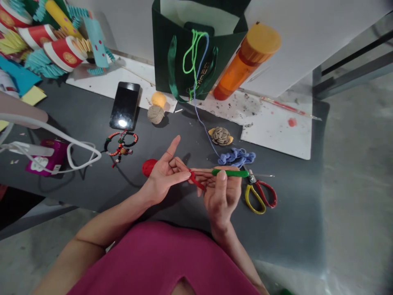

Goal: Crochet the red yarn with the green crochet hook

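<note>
Your left hand (161, 180) pinched a narrow red yarn strip (195, 180). Your right hand (222, 194) gripped a smooth, green-handled metal hook (235, 173). The red yarn strip sat between both hands, above the matte grey table (285, 233). Crinkled blue yarn (236, 157) lay nearby; mottled grey floor (356, 172) showed beyond.

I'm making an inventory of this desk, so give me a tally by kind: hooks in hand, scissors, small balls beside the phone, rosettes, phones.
Hook with green handle, in the right hand: 1
Scissors: 1
Small balls, a tan ball and an orange ball: 2
Rosette: 1
Phone: 1
Total: 6
</note>
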Motion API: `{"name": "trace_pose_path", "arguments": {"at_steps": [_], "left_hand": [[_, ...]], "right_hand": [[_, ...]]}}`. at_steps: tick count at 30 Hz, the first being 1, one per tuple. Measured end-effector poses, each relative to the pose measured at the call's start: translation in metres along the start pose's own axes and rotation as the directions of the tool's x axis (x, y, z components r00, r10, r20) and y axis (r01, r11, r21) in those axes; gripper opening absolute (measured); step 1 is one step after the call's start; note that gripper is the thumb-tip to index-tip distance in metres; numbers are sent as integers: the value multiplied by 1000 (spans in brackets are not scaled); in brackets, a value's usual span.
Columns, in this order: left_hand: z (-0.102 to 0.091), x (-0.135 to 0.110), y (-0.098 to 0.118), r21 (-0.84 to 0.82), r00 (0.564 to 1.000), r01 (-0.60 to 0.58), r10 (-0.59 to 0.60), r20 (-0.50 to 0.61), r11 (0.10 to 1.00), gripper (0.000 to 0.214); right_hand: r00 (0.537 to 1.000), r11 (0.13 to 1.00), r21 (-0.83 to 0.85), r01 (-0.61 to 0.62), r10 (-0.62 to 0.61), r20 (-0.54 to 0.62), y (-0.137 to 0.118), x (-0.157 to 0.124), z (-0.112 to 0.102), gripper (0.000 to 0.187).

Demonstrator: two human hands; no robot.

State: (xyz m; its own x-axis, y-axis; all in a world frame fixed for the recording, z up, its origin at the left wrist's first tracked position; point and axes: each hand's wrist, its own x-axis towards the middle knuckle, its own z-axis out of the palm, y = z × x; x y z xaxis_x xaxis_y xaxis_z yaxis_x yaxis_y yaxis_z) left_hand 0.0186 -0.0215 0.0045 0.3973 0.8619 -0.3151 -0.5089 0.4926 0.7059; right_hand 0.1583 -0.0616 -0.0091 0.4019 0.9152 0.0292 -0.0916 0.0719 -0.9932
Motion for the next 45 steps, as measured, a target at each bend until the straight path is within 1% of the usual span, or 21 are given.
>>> {"name": "trace_pose_path", "arguments": {"at_steps": [4,7,9,11,13,14,17,20,22,25,29,33,35,38,42,45], "left_hand": [[-1,0,4,33,1000,20,-20,-2,999,114],[-2,0,6,66,999,33,-32,-21,997,109],[-3,1,7,81,998,58,-57,-18,995,105],[-4,1,7,74,996,93,-94,3,993,99],[-5,2,7,41,988,149,-151,39,988,96],[-5,2,8,18,982,181,-182,56,983,94],[-5,2,10,-46,967,245,-240,86,969,92],[-5,1,10,-76,965,251,-243,93,965,93],[-6,1,10,-91,965,254,-245,98,963,93],[-7,0,9,-104,959,271,-259,117,957,95],[-8,0,9,-111,951,291,-275,143,950,107],[-9,-1,7,-89,954,268,-251,165,959,108],[-9,-1,6,-89,957,250,-232,174,964,108],[-8,0,3,-72,967,218,-206,148,973,111],[-8,1,2,-4,983,162,-161,91,987,108],[-7,1,3,28,986,139,-141,85,990,108]], "right_hand": [[997,1000,-11,26,-25,76,0,-2,-6,8],[989,996,-79,50,-38,144,-1,-1,-13,7],[978,983,-137,120,-94,184,-3,1,-18,7],[951,958,-164,235,-192,242,-5,4,-23,7],[924,942,-164,292,-233,303,-7,7,-26,9],[917,942,-155,298,-237,321,-7,9,-26,9],[916,954,-99,282,-237,323,-8,11,-25,8],[926,974,7,228,-219,308,-7,11,-22,6],[936,983,47,176,-181,301,-6,11,-21,6],[948,994,39,97,-105,301,-5,11,-21,12],[958,995,95,29,-54,283,-4,13,-18,16],[982,994,108,-27,6,191,-4,15,-12,23],[986,994,101,-46,29,166,-4,16,-9,27],[982,991,119,-58,35,187,-4,16,-8,28],[972,983,168,-68,28,233,-3,15,-8,23],[971,989,137,-47,12,241,-2,14,-9,23]]}}
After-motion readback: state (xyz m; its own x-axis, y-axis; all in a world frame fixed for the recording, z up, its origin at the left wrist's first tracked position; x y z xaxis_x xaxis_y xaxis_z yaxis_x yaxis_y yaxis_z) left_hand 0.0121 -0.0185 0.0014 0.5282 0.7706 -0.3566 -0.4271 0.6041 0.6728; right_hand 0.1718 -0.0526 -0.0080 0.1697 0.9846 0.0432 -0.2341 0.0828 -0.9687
